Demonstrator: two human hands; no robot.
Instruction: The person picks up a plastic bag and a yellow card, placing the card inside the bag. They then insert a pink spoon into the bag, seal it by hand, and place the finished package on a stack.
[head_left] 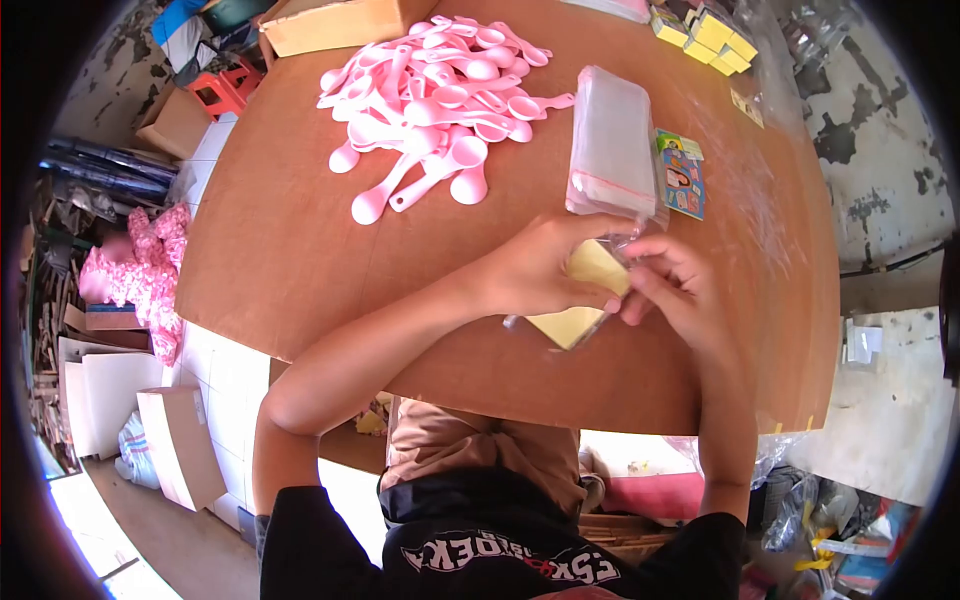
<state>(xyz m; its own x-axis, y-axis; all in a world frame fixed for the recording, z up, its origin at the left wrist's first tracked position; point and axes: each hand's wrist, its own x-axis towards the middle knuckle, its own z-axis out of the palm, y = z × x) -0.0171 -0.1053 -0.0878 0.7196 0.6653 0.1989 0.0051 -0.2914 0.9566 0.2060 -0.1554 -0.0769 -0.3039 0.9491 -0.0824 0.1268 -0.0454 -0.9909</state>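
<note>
My left hand is wrapped around a yellow block, possibly a small box or stack of cards, tilted above the table near its front edge. Thin clear plastic shows around the block's upper end. My right hand is closed at that end, fingertips pinched on the plastic; the exact contact is partly hidden. Just beyond both hands lies a stack of clear plastic bags. A colourful printed card is beside the bags.
A heap of pink plastic spoons covers the back left of the brown table. Several yellow boxes sit at the back right. An open cardboard box stands at the far edge. Loose clear film lies along the right side.
</note>
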